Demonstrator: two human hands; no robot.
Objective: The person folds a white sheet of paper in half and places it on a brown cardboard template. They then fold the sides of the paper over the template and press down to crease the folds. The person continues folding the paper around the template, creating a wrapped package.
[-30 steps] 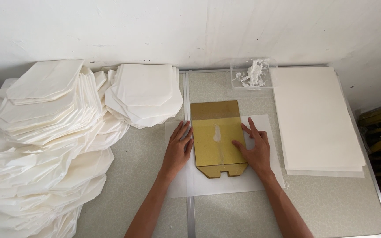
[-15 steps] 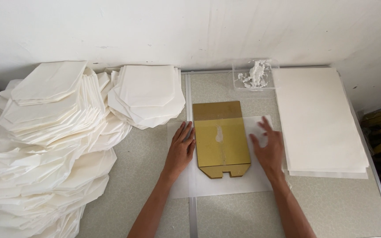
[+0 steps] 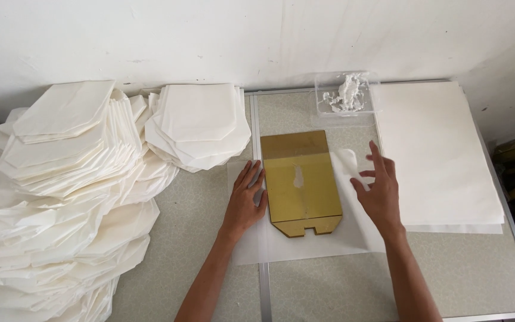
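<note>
1. Speckled grey table (image 3: 329, 286) under a plain white wall carries our work; we take it from the near edge outward.
2. Nearest us, our left hand (image 3: 244, 201) lies flat with fingers spread on the thin white sheet (image 3: 305, 244), its fingertips touching the left edge of the gold template (image 3: 300, 182).
3. Our right hand (image 3: 379, 189) hangs open just to the template's right, fingers splayed and holding nothing; beneath its fingers the sheet's right flap (image 3: 347, 164) curls up off the table.
4. Between both hands sits the template, long axis running straight away from us, notched end nearest us and square end far. It lies directly right of the left hand's fingertips and a little left of the right hand, so the left hand is the nearer.
5. We judge the lifted flap to be the part closest to the right hand.
6. Beyond the right hand, on its far side, lies the stack of flat white sheets (image 3: 436, 155).
7. Beyond the template stands a clear tray of white paste (image 3: 347, 95).
8. Off to the left hand's outer side, heaps of folded white paper bags (image 3: 73, 197) spread toward the wall.
</note>
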